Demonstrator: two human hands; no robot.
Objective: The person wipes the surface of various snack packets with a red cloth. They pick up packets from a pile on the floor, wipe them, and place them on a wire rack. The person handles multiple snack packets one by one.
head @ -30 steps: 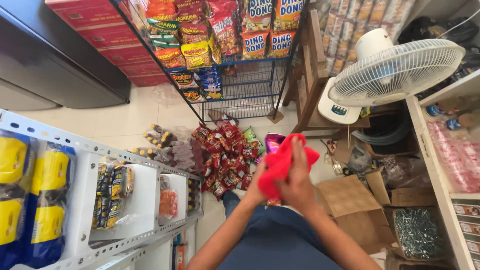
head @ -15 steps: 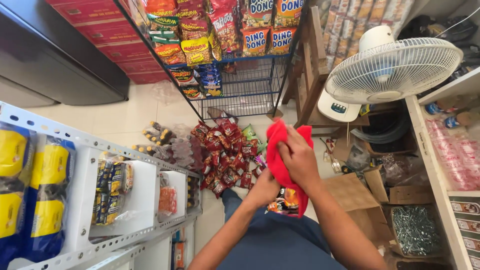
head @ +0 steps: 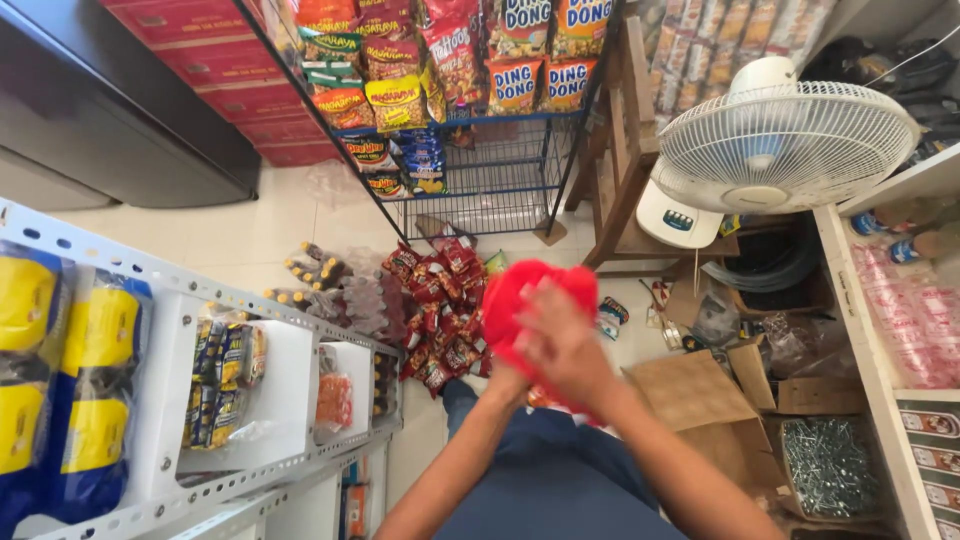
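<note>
Right hand (head: 565, 345) sits in the middle of my view, its back towards me and blurred, fingers wrapped over a crumpled bright red cloth (head: 530, 300) that it grips from above. I can make out the left hand (head: 507, 378) only as a wrist and a sliver of palm under the cloth; it seems closed on the lower part of the bundle, but the fabric and the right hand cover its fingers, so I cannot tell for sure. How far the cloth hangs down behind the hands is hidden too.

Below the hands lies a heap of small red snack packets (head: 440, 310) on the pale floor, partly screened by the cloth. At my left, a white perforated metal shelf (head: 250, 310) carries yellow and blue bags, cut off by the frame edge. Ahead stands a blue wire rack (head: 500, 175) with hanging crisp bags, its top out of view. At right I see a white round table fan (head: 785, 145) and, lower, an open brown cardboard box (head: 690, 390).
</note>
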